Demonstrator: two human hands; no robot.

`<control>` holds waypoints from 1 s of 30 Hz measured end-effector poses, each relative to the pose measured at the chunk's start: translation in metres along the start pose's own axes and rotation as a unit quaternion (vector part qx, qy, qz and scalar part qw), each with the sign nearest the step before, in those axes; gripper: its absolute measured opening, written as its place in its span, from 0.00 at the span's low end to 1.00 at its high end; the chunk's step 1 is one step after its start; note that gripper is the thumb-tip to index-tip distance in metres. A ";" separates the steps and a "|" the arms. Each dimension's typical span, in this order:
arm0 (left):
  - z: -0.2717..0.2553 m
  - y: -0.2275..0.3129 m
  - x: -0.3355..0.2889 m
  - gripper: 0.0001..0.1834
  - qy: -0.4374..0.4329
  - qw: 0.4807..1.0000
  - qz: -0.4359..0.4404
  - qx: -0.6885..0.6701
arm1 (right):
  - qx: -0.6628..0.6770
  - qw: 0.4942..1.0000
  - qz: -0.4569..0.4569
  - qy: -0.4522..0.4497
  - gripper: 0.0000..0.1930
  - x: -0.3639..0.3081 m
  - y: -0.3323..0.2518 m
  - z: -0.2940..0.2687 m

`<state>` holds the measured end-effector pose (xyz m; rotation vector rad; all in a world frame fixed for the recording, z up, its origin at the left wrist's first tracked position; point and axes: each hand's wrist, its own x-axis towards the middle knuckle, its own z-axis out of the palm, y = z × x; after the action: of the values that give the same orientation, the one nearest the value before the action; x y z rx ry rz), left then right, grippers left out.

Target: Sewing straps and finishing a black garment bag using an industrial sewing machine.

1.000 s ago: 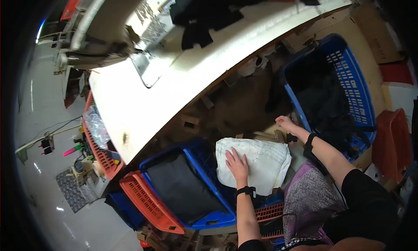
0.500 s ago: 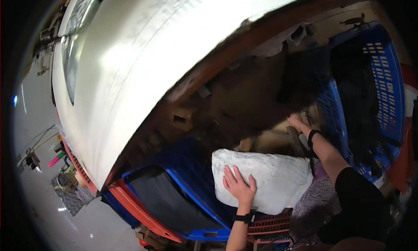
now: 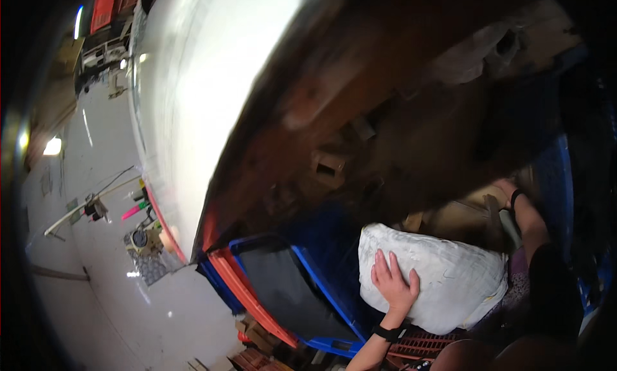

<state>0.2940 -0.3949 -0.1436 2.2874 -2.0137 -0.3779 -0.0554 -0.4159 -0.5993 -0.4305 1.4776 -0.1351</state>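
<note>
A: What changes?

B: The view tips lower. The white tabletop (image 3: 193, 101) fills less of it than half a second ago, and the dark space under its edge opens wider.

A: Where is the bundle?

B: The white bundle (image 3: 456, 281) lies just right of the left basket's blue rim (image 3: 329, 294), above a red crate (image 3: 424, 346). What bears its weight is hidden.

A: And the hands?

B: The left hand (image 3: 393, 287) lies flat near the bundle's upper left corner, fingers spread, pinching nothing. The right hand (image 3: 506, 186) is in shadow beyond the upper right corner, left of the right basket's rim (image 3: 567, 184). Its fingers are too dim to tell whether they grip anything.

A: What does that mean for the work?

B: The left hand keeps its place, seemingly steadying the bundle; the right appears to reach low, apart from it.
</note>
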 end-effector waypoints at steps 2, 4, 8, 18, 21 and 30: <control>-0.002 0.000 -0.002 0.38 0.010 1.000 0.006 -0.008 | -0.077 0.997 -0.023 0.004 0.16 0.000 0.003 0.016; -0.007 -0.005 0.001 0.38 0.007 1.000 0.003 -0.001 | -0.155 0.987 -0.045 0.021 0.17 -0.015 0.004 0.016; -0.006 -0.011 0.001 0.37 0.026 1.000 0.006 -0.001 | -0.309 0.943 -0.101 0.076 0.19 -0.080 -0.075 0.058; -0.022 0.008 0.015 0.36 0.038 0.999 -0.014 0.015 | -0.129 0.920 -0.366 0.064 0.21 -0.418 -0.242 0.064; -0.085 0.035 0.042 0.33 -0.226 0.965 -0.127 0.027 | -0.126 0.905 -0.384 0.135 0.17 -0.561 -0.280 0.011; -0.692 0.189 -0.024 0.45 0.394 0.797 0.338 -0.309 | -0.261 0.725 -0.388 0.506 0.15 -0.737 -0.228 -0.124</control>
<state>0.2677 -0.4728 0.5688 0.9653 -1.7037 0.0106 -0.2124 -0.3940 0.1659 -1.6376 2.3148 -0.7253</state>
